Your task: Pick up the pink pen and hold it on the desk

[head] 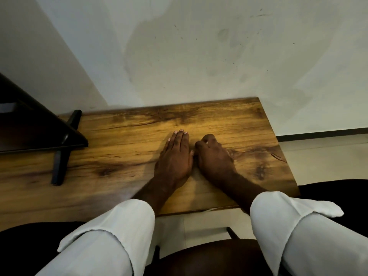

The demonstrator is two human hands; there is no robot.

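Nearest you, your rolled white sleeves (pixel 111 234) of soft cloth end at the bare forearms, above a dark rounded seat (pixel 209 257). Both forearms reach forward over the near edge of the desk (pixel 123 148), a smooth board with warm brown wood grain and dark knots. Your left hand (pixel 175 156) lies palm down, its fingers (pixel 179 136) straight and pressed together, flat on the wood. Your right hand (pixel 214 156) rests just beside it, thumbs nearly touching, fingers curled under against the desk; you cannot tell whether they pinch anything. A black metal stand (pixel 61 154) sits to the left, well apart.
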